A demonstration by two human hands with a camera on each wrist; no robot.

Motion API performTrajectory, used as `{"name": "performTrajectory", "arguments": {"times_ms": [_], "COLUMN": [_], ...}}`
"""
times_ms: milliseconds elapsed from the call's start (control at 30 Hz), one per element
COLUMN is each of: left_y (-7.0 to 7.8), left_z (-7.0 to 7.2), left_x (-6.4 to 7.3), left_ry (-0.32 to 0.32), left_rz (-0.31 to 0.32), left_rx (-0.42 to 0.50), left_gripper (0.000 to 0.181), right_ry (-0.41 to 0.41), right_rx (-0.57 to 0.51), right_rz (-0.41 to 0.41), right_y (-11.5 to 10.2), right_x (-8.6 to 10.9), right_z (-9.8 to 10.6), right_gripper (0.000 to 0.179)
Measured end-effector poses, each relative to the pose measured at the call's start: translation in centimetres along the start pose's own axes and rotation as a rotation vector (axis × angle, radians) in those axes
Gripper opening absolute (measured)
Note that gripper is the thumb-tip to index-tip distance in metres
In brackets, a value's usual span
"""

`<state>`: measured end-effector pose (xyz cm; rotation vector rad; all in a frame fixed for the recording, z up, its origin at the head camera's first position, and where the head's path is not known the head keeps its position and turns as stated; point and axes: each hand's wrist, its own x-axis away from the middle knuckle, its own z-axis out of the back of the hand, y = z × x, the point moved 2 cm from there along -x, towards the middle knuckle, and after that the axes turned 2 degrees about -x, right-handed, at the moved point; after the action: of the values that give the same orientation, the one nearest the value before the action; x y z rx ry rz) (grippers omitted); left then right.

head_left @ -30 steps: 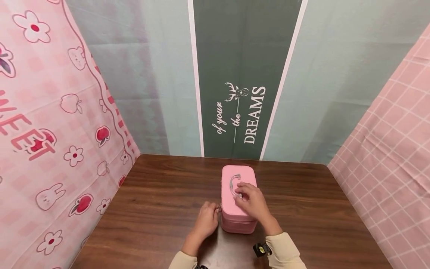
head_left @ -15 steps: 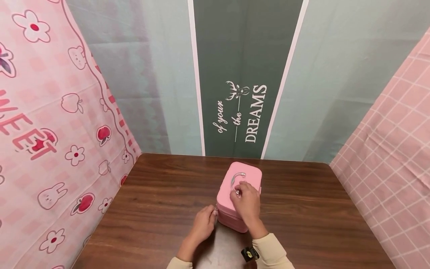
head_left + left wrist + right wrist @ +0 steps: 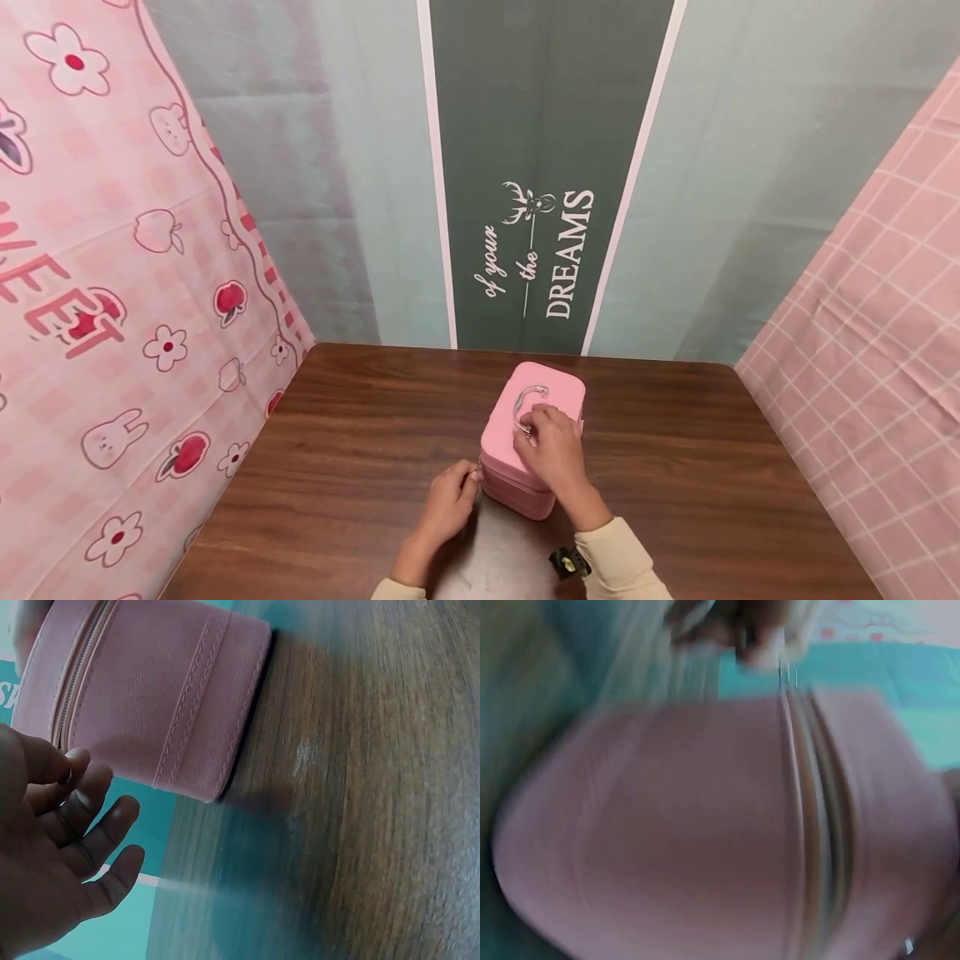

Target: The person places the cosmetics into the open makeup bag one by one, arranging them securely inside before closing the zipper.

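A pink zip-up case (image 3: 517,400) with a lid stands on the wooden table, turned slightly, its far end to the right. My left hand (image 3: 448,500) is at its near left corner; in the left wrist view, the thumb and forefinger (image 3: 75,761) pinch at the end of the zipper (image 3: 79,667), and the other fingers are loosely bent. The zipper pull is mostly hidden by those fingers. On the lid, my right hand (image 3: 555,450) grips the near end of the silvery curved handle (image 3: 519,407). The right wrist view is blurred, with the case's side (image 3: 682,825) filling it.
The brown wooden table (image 3: 360,433) extends on both sides of the case. Behind it hangs a green and grey cloth (image 3: 555,100) with lettering. Pink printed cloth (image 3: 165,275) borders the left, and pink checked cloth (image 3: 862,333) the right.
The case has turned clockwise, its far end swinging right and its near end left. Both hands have shifted a little left with it, staying at the zipper and handle.
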<state>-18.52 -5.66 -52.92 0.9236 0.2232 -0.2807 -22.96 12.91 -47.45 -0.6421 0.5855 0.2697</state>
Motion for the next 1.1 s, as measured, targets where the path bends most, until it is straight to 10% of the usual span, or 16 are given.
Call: {"name": "performTrajectory", "arguments": {"times_ms": [200, 333, 1100], "left_y": [-0.7, -0.9, -0.3], "left_z": [0.1, 0.1, -0.1], "left_x": [0.1, 0.2, -0.1], "left_ry": [-0.004, -0.015, 0.055], "left_rz": [0.057, 0.077, 0.011], "left_rx": [0.087, 0.093, 0.024], "left_gripper": [0.009, 0.011, 0.012], "right_ry": [-0.114, -0.143, -0.017], "right_rx": [-0.072, -0.137, -0.155], "right_rz": [0.275, 0.31, -0.226], "right_y": [2.5, 3.4, 1.4], "right_x": [-1.5, -1.8, -0.4], "right_z": [0.5, -0.1, -1.1], "right_gripper": [0.028, 0.029, 0.025]}}
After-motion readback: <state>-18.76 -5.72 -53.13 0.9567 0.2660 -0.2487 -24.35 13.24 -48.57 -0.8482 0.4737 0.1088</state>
